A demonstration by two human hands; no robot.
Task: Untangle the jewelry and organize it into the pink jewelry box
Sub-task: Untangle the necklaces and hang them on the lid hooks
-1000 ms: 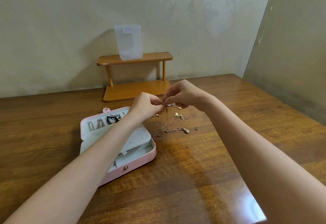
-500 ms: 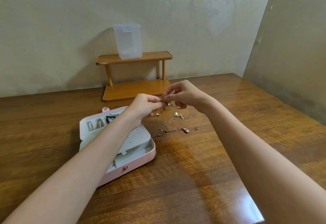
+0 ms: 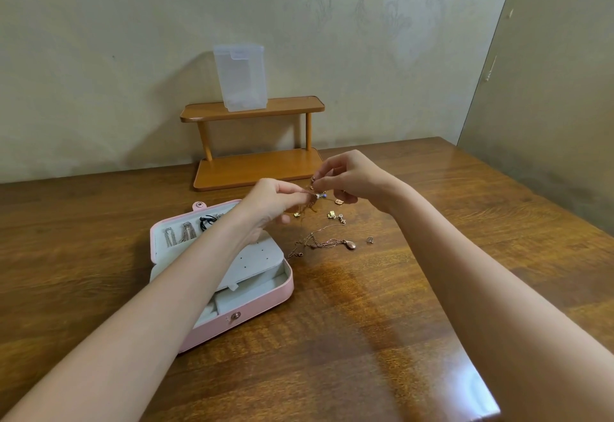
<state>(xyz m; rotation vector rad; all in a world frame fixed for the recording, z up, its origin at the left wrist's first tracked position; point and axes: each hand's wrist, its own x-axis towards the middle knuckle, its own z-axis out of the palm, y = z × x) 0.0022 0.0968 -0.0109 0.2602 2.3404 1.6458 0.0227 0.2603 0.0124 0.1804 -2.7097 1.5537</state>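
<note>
Seen near the middle of the frame: left hand (image 3: 270, 200) and right hand (image 3: 349, 177), both raised above the wooden table (image 3: 432, 255), fingertips almost meeting. Pinched between thumb and forefinger of the left hand: one part of the tangled chains (image 3: 310, 204); fingers narrow, curled around the thin strands. Pinched by the right hand: the upper part of the same tangle, fingers also narrow and bent; hung under it, a small gold charm (image 3: 339, 202) and a tiny blue bead (image 3: 324, 195).

Compared with half a second before: hands kept at nearly the same place, the same pinch kept by both, the right hand a little higher, the tangle stretched slightly more between the two. Lower strands not moved on the table.

Left lying on the table just below the hands: a rose-gold chain with a drop pendant (image 3: 349, 244), two small gold pieces (image 3: 335, 216), and a little separate charm (image 3: 369, 239) to the right of the pendant.

Open at lower left of centre, partly under the left forearm: the pink jewelry box (image 3: 265, 302), with silver chains (image 3: 179, 235) and a black cord (image 3: 207, 221) already in its lid part.

At the upper middle, against the wall: a small wooden shelf (image 3: 252, 169) with a clear plastic container (image 3: 240, 77) on top
</note>
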